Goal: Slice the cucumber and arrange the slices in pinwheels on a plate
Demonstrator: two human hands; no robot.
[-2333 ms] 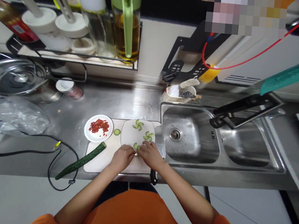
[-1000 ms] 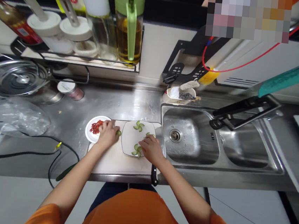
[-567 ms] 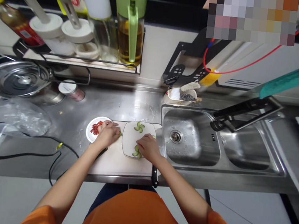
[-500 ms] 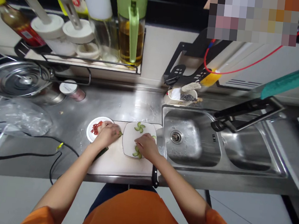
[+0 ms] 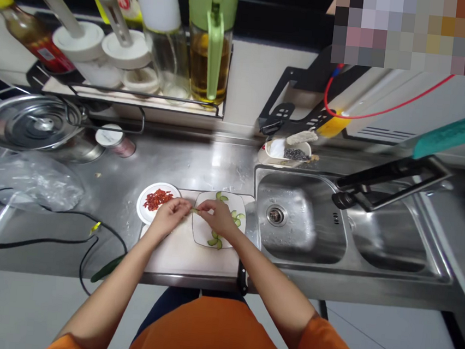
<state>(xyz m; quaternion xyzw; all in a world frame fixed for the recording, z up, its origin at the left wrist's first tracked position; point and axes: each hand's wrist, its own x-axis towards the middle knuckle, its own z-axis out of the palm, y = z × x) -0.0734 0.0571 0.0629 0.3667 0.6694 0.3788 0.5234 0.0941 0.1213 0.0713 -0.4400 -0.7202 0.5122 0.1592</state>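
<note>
My left hand (image 5: 170, 215) and my right hand (image 5: 217, 218) meet over the left edge of a squarish white plate (image 5: 199, 234). Fingertips of both are closed on a small green cucumber slice (image 5: 194, 210). On the plate, cucumber slices lie in small fans: one group (image 5: 222, 196) at the far side, another (image 5: 237, 217) at the right, a third (image 5: 215, 241) at the near side. The plate rests on a pale cutting board (image 5: 191, 261). Just beyond my left hand is a round white dish (image 5: 142, 209) of chopped red pieces (image 5: 158, 199).
A dark green cucumber (image 5: 107, 269) is partly hidden under my left forearm. A black knife handle (image 5: 242, 279) sticks out at the board's right edge. The double sink (image 5: 302, 219) lies to the right. A plastic bag (image 5: 26, 176) and black cable (image 5: 45, 241) lie left.
My left hand has come right, off the red pieces. My right hand has moved left and away from me, off the near slices, to meet it; the right-hand slices show more.
</note>
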